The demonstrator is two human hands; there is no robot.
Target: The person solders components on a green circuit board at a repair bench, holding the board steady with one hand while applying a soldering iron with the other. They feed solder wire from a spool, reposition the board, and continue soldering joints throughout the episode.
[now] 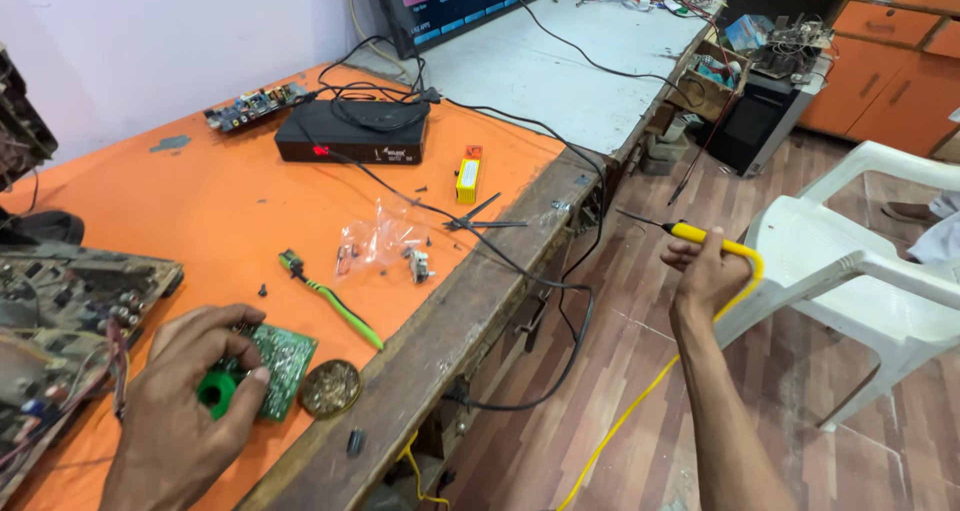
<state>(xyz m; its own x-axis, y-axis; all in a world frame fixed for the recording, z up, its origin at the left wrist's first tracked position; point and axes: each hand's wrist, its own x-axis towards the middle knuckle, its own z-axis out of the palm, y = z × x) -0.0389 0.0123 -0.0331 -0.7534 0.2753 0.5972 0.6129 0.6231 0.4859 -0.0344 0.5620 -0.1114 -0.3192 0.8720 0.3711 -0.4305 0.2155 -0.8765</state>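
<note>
Two bare hands work at an orange-topped bench (230,221) with a worn wooden front edge. The left hand (195,406), at seven o'clock in the view, curls its fingers round a small green spool (215,393) and rests on a green circuit board (283,363), a flat rectangle speckled with solder points. Just beside the board, at its four o'clock, sits a round brass-coloured tin (331,388) with a rough, crusted filling. The right hand (706,271), out at three o'clock over the striped wood-pattern floor, is closed round the yellow plastic handle of a soldering iron (700,239); its thin dark metal tip points toward nine o'clock, and a yellow cord loops down from it. Well apart from both hands, at twelve o'clock on the bench, lies a flat black box (352,136) with a red display and black cables draped over it. Near the bench's middle lie crinkled clear plastic bags (375,236), a green-sleeved lead (335,306) and a yellow rectangular block (467,181). A white moulded plastic chair (850,261) stands right of the iron.
</note>
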